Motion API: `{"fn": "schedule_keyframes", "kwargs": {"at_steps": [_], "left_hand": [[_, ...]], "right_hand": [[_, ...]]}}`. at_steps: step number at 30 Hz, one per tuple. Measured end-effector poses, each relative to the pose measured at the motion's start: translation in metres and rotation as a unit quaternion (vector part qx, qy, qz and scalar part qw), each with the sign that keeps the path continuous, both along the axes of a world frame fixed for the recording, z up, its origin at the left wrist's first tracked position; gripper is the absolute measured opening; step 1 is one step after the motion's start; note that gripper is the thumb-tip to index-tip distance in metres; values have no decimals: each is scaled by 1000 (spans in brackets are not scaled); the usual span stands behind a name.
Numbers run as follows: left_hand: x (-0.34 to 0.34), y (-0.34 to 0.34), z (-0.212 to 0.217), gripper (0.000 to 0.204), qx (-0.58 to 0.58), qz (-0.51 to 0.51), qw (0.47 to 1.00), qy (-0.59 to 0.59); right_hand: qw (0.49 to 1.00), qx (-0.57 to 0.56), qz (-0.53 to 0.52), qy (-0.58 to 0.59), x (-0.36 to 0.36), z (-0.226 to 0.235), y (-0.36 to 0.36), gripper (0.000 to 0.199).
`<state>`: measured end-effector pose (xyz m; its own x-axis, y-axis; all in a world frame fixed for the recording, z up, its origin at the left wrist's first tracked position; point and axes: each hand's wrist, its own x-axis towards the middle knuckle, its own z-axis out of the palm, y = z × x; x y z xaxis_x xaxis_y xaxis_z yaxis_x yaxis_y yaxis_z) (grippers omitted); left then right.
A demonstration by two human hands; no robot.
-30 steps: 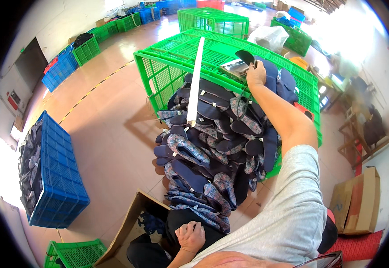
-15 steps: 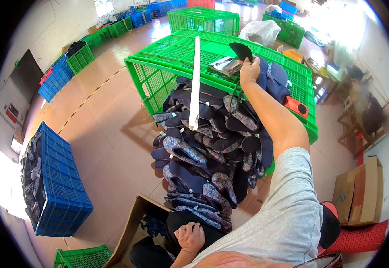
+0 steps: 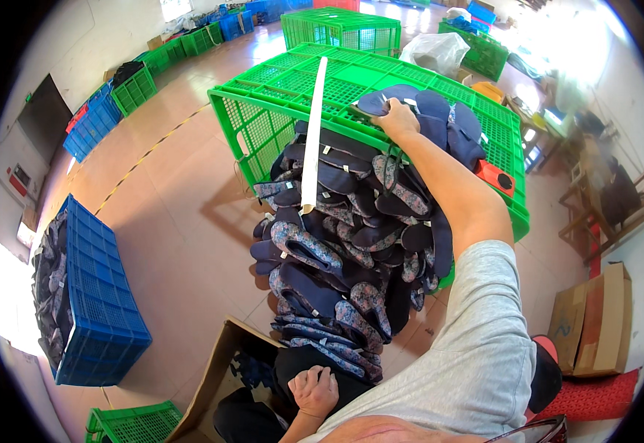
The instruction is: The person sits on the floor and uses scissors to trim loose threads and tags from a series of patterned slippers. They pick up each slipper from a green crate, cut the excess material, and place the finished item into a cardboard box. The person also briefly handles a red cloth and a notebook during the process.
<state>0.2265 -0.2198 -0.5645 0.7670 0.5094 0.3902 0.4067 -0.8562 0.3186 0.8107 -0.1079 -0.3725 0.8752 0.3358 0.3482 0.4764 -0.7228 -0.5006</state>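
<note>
Our right hand (image 3: 402, 118), fingers nearly closed, pinches a navy slipper (image 3: 371, 102) at its left atop the green crate (image 3: 366, 72), other slippers (image 3: 464, 122) at its right, while our left hand (image 3: 314, 391) curls loosely on black cloth (image 3: 295, 363), its hold unclear.

I see slippers (image 3: 307, 247) heaped before the crate (image 3: 359, 74), strip (image 3: 312, 133) across its top edge, carton (image 3: 216, 362) near left, second crate (image 3: 104, 295) farther left

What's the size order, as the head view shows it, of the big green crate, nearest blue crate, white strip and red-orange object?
1. Big green crate
2. Nearest blue crate
3. White strip, long but narrow
4. Red-orange object

This ranks apparent size only; nearness makes the true sizes unsure.
</note>
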Motion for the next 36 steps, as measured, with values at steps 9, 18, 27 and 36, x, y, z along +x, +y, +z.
{"fn": "schedule_keyframes", "kwargs": {"at_steps": [9,18,27,36], "left_hand": [[-2,2,1,24,-6,-8,1000,-11],[-3,0,-4,22,-4,-4,1000,-22],[-3,-1,4,20,13,-14,1000,-21],[-2,6,30,38,-137,-50,987,-61]], "right_hand": [[994,-99,13,-53,4,-5,3,33],[951,250,-2,-180,0,4,-12,25],[845,488,198,-92,-114,36,-87,24],[824,435,312,187,-215,14,-224,23]]}}
